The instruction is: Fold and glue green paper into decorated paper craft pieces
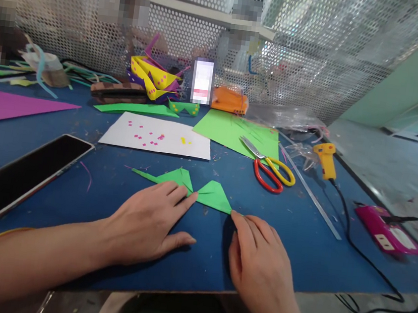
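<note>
Where the blue table (pixel 296 248) nears its front edge, a folded green paper (pixel 190 188) lies flat, pinched narrow at its middle. The left hand (pixel 147 222) rests open on it, fingers spread and pressing the paper's middle. The right hand (pixel 256 264) lies loosely open beside it, one fingertip touching the paper's right point. Toward the right edge lie scissors (pixel 270 168) on a green sheet (pixel 231 129), with a yellow glue gun (pixel 326 160) beyond. A white sheet (pixel 158 136) lies behind the paper, and a phone (pixel 20 174) near the left edge.
</note>
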A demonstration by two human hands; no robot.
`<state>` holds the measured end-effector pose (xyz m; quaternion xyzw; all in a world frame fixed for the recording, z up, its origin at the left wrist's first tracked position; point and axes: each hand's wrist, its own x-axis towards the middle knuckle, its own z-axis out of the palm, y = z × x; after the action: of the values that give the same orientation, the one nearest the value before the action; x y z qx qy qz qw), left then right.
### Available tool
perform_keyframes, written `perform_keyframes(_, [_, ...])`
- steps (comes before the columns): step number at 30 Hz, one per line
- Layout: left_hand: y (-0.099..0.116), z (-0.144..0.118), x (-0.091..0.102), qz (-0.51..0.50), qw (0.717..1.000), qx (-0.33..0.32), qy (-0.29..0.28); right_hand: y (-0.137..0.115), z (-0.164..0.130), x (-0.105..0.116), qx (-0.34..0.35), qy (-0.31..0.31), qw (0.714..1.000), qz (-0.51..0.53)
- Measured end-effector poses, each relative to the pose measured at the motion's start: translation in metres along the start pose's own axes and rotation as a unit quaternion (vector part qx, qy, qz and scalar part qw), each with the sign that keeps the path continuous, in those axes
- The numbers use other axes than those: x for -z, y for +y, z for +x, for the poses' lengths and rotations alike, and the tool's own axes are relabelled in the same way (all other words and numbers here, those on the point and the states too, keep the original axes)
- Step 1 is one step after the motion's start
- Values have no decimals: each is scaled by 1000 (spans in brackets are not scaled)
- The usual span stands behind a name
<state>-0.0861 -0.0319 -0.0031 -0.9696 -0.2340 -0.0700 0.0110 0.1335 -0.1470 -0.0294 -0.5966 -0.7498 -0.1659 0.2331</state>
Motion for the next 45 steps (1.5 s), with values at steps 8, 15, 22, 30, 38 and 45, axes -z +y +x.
perform_keyframes(8, [1,0,1,-2,1000,-3,-4,0,0,-1,0,-3,1000,-1])
perform_keyframes(15, [1,0,2,-29,999,10,-12,0,1,-1,4,5,1000,-15])
perform_keyframes(22, [-1,-6,1,-32,999,6,2,0,2,-3,-8,4,1000,8])
perform_keyframes(30, [-4,-10,-8,-36,998,3,46,0,1,-3,-27,-12,999,33])
perform_keyframes(38, [-5,-10,-6,-37,999,11,36,0,1,-1,-31,-15,999,37])
perform_keyframes(45, [-6,-9,-7,-37,998,8,48,0,3,-1,-26,-14,999,27])
